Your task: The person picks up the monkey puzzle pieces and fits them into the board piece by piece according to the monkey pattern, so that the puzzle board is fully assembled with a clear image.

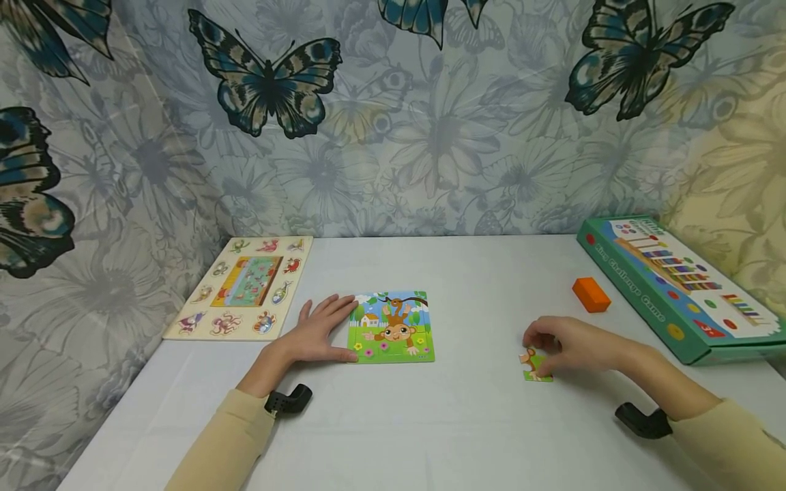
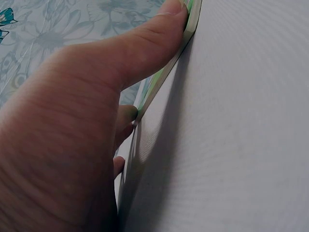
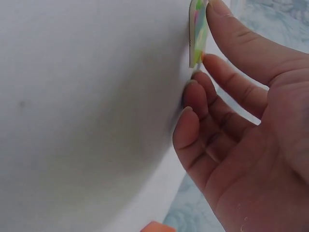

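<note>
A square monkey picture board lies flat on the white table in the head view. My left hand rests at its left edge with straight fingers, fingertips at the upper left corner and thumb at the lower left one. In the left wrist view the thumb lies against the board's edge. Farther right, my right hand pinches a small puzzle piece with green and brown print between thumb and index finger. The right wrist view shows the puzzle piece edge-on, the other fingers curled below it.
An orange block lies beyond my right hand. A green game box stands at the right side of the white table. At the left lies a cream board with animal pictures. A butterfly-patterned cloth hangs behind.
</note>
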Motion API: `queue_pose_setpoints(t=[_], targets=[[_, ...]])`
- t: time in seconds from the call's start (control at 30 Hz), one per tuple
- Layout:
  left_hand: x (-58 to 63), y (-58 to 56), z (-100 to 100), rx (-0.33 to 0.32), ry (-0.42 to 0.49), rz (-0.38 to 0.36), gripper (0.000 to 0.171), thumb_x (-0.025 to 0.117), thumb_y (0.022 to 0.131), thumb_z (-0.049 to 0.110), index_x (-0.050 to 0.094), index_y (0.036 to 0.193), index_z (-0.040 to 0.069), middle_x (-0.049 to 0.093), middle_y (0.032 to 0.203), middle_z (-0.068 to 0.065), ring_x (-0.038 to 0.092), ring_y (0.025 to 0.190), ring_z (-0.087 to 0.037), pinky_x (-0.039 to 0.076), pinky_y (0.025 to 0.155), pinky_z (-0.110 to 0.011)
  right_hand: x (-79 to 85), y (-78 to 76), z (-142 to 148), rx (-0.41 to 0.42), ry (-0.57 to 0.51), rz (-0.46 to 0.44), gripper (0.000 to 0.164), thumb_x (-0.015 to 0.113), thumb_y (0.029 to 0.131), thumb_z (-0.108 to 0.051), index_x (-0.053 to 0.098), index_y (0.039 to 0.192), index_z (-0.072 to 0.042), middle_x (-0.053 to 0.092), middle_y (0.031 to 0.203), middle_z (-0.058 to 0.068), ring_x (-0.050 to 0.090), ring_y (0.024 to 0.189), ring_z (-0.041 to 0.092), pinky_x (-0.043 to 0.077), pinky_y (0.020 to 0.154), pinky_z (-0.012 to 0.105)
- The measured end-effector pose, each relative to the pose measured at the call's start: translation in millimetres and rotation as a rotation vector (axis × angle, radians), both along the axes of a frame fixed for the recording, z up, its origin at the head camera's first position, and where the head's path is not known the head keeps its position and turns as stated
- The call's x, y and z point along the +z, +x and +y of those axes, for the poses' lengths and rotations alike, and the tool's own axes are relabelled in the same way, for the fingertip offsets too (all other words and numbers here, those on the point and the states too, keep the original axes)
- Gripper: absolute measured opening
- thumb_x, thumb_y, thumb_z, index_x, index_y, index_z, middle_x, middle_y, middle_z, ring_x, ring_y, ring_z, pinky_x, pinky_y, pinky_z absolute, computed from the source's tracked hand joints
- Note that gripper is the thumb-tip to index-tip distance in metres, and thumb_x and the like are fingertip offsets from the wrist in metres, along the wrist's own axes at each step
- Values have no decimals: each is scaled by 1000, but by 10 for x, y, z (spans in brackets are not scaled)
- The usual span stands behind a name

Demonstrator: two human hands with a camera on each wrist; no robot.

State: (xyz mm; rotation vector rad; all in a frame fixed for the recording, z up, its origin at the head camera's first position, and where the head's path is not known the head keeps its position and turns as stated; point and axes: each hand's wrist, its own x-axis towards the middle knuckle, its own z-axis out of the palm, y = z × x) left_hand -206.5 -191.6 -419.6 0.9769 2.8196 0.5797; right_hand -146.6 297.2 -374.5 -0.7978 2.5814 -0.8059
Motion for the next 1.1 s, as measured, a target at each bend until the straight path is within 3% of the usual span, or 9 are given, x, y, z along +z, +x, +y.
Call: queue_pose_setpoints(t=[0.3,0.67,1.1], targets=[[-13,-2,-10,-1,-1,1,106,78,78,59,33,159,7,28,164,-11,14,151,-39,1,109,-74,3,33,-44,-3,7,-5,41,88,79,-28,61,104,-10,56,91,-4,52,84,14,49,74,25],[-30,-22,-29,-13,6,9,106,75,79,63,33,159,7,28,164,-12,15,150,-40,1,109,-74,127,-159,-58,97,-92,-95,13,72,94,-12,60,98,-11,60,87,-3,56,79,14,49,70,25],[-6,-10,-23,-4,-10,2,105,78,79,59,32,160,9,27,164,-10,14,151,-38,1,110,-74,124,-529,-829,101,-178,-127,13,72,94,-7,61,100,-3,62,88,2,57,79,20,50,70,28]])
